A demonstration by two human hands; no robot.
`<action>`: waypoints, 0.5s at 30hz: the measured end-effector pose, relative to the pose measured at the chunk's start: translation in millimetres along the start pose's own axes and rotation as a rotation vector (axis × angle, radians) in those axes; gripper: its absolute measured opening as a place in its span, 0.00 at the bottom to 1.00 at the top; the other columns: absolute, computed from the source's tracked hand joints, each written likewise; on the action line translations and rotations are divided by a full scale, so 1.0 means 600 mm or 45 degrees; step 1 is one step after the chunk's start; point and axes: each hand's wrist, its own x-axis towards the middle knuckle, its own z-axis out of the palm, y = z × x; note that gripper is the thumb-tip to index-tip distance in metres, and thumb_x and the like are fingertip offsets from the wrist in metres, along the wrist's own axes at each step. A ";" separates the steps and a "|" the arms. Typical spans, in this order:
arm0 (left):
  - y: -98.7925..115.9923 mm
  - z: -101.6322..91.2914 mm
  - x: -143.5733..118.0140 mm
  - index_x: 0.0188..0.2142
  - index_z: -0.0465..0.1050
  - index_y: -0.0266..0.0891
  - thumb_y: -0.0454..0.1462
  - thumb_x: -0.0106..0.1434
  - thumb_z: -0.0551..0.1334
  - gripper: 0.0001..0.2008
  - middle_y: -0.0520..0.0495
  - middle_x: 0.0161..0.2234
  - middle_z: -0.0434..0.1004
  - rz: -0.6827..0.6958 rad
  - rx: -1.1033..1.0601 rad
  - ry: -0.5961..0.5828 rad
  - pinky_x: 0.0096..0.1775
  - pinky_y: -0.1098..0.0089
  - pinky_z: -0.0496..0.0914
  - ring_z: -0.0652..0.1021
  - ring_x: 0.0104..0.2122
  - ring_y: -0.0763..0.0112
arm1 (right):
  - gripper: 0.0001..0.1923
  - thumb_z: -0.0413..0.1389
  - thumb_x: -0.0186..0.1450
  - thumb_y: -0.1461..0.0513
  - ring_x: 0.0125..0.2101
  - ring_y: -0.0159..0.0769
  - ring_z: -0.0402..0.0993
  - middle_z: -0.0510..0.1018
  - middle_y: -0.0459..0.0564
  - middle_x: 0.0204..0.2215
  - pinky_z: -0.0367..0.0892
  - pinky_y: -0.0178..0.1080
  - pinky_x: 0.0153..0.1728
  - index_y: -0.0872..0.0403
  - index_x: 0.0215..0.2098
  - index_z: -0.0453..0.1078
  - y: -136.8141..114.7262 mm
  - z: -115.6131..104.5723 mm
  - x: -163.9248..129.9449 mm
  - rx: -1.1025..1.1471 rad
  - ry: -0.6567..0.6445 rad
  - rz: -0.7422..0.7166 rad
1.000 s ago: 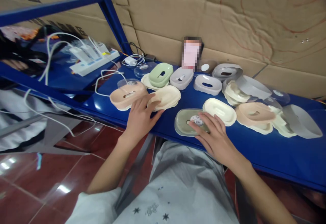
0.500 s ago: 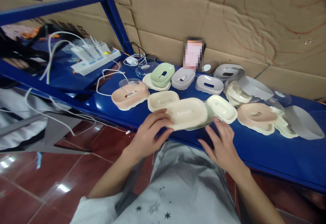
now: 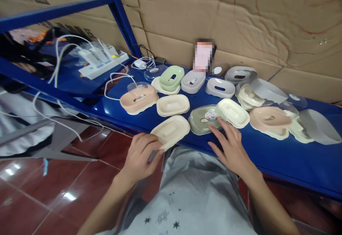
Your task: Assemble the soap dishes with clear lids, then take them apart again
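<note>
My left hand [image 3: 143, 154] pinches the near left end of a cream soap-dish tray [image 3: 172, 131] between thumb and fingers, holding it tilted at the shelf's front edge. My right hand [image 3: 232, 144] is open, its fingertips over the right end of a grey-green soap dish [image 3: 197, 121]. That dish has a clear cover and a round label [image 3: 211, 116]; whether the fingers press on it I cannot tell. Another cream tray [image 3: 173, 105] lies behind the held one, and a pale cream tray [image 3: 233, 113] sits just beyond my right fingers.
On the blue shelf [image 3: 278, 160] stand a peach soap dish [image 3: 139, 99], a green one [image 3: 171, 78], lilac ones [image 3: 220, 87], and a stacked group with another peach dish [image 3: 269, 118] at right. A phone [image 3: 203, 55] leans on cardboard. White cables [image 3: 107, 88] and a power strip [image 3: 104, 65] lie left.
My left hand has drawn the cream tray left and toward me, uncovering the grey-green dish. My right hand has stayed nearly in place, its fingers now over that dish.
</note>
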 end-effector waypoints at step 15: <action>-0.020 0.052 0.027 0.58 0.72 0.44 0.29 0.70 0.64 0.19 0.36 0.60 0.75 -0.094 -0.052 -0.114 0.61 0.46 0.75 0.77 0.62 0.50 | 0.39 0.54 0.78 0.56 0.76 0.61 0.52 0.55 0.63 0.78 0.58 0.68 0.70 0.45 0.82 0.44 0.004 0.008 -0.003 -0.004 0.026 0.076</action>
